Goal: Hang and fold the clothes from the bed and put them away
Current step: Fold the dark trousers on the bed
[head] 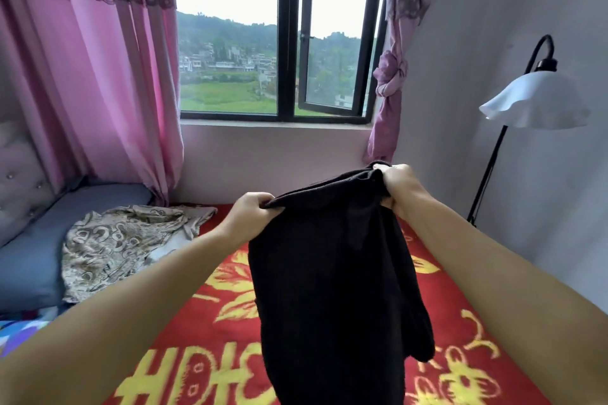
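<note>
Here both hands' grip, left hand [251, 212] and right hand [399, 186], clamps a black garment [332, 289] above the red blanket [204, 339].

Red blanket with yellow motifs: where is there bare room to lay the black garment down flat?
Free: the red blanket between the patterned beige garment and the hanging black knitted garment, and its right edge. Crowded: the far-left corner by the blue-grey pillow.

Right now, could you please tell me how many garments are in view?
2. A black garment is held up over the red blanket by the left hand and right hand; a beige patterned garment lies crumpled near the pillow. Others may be hidden.
</note>
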